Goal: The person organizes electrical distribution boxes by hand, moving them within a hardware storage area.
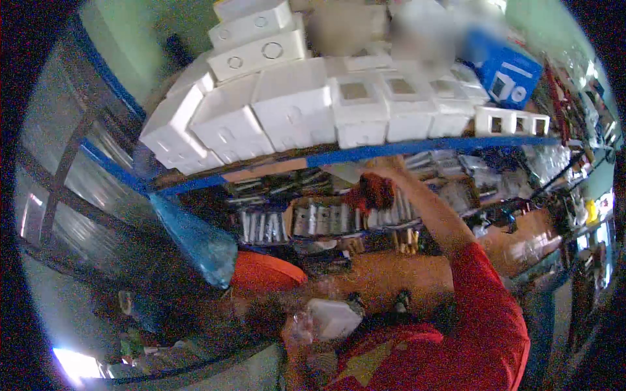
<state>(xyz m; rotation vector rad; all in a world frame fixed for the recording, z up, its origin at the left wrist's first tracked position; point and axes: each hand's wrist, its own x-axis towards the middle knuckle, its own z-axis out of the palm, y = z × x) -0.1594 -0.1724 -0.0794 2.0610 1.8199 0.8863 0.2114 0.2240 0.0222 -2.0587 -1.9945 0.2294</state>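
Note:
My left hand [293, 332] is low in the view, in front of my body, closed around the side of a small white box [336, 319]. Something clear and shiny, like plastic wrap, shows by its fingers. My right arm reaches forward to the shelf, and my right hand [389, 165] is at the blue front edge [417, 151]. Just below that hand hangs a crumpled dark red cloth [378, 190], which it seems to grip; the fingertips are hard to make out. Large white boxes [293, 107] stand side by side on the shelf above.
A blue printed box [512, 72] leans at the shelf's right end. Packed goods [323, 218] fill the lower shelf. A blue plastic bag [202, 241] hangs at left, beside an orange-red rounded object [267, 270]. Metal racking [65, 156] stands at far left.

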